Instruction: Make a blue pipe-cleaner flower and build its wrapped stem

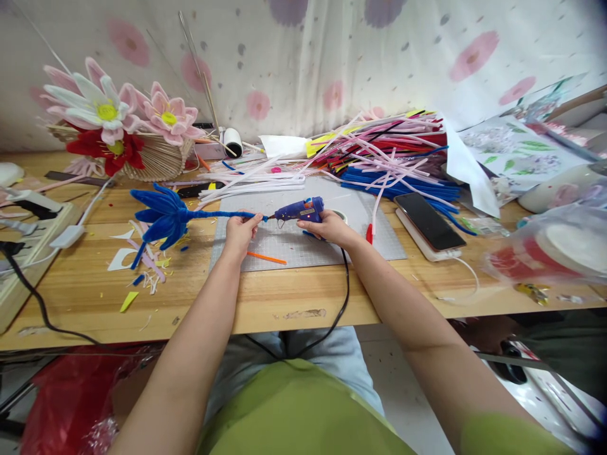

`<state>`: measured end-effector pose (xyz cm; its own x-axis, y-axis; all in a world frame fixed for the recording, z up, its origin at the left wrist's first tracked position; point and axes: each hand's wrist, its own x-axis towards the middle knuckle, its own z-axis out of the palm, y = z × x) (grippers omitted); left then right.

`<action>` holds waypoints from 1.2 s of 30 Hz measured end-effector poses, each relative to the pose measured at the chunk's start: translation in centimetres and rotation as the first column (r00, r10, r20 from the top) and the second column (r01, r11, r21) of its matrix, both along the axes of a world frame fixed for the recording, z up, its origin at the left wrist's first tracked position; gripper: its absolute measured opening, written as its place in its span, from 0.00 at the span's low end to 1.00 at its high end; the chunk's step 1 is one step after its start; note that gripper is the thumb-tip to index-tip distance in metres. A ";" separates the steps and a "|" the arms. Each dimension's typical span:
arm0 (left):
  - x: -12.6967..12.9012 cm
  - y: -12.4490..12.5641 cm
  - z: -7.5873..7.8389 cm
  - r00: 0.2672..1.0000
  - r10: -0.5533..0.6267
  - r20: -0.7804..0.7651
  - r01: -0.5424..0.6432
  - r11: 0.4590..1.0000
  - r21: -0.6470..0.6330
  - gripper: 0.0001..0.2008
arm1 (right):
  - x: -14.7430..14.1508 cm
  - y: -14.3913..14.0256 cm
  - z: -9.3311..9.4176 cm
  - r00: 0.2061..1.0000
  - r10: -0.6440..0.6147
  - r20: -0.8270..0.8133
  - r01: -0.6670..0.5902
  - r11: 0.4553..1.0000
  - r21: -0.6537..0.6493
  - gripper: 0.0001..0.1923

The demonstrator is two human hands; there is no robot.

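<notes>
My left hand (241,231) is closed around the stem of a blue pipe-cleaner flower (164,215), whose petals spread out to the left. In my right hand (329,226) is a blue glue gun (300,210), pointing left. Its nozzle meets the end of the fuzzy stem just past my left fingertips; whether glue is coming out is too small to see. Beneath both hands lies a grey cutting mat (303,253). An orange pipe cleaner (266,258) rests on the mat below the stem.
Behind the mat are piled pipe cleaners (379,151) in several colours. A phone (429,220) lies at the right beside a bagged cup (559,246). Finished fuzzy flowers (107,114) stand at the back left, near a power strip (33,253). The gun's black cord (346,284) runs over the table edge.
</notes>
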<state>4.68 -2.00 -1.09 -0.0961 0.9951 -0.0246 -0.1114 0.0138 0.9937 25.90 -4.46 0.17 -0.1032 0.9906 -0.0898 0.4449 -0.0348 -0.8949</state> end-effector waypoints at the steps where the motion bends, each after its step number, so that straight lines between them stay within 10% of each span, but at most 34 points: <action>1: 0.0 0.0 0.0 1.000 0.001 0.001 -0.001 1.000 -0.001 0.08 | 0.0 0.0 0.0 1.000 0.004 -0.001 -0.004 1.000 -0.005 0.23; 22: 0.0 -0.1 0.1 1.000 -0.008 0.005 0.008 1.000 -0.018 0.08 | 0.1 0.2 0.3 0.997 -0.073 -0.018 0.074 0.997 0.018 0.23; 31: 0.1 0.0 0.1 1.000 -0.001 0.005 0.001 1.000 -0.011 0.09 | 6.4 1.9 0.1 0.886 -0.463 -0.007 0.452 0.861 0.233 0.25; 36: 0.1 0.0 0.1 1.000 0.009 0.019 -0.009 1.000 -0.017 0.09 | 8.8 2.9 -1.9 0.853 -0.493 0.173 0.428 0.849 0.308 0.28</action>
<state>4.74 -2.01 -0.95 -0.1045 0.9936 -0.0436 -0.1310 0.0298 0.9909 34.73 -1.56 -1.76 0.3631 0.9092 0.2036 0.6319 -0.0797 -0.7709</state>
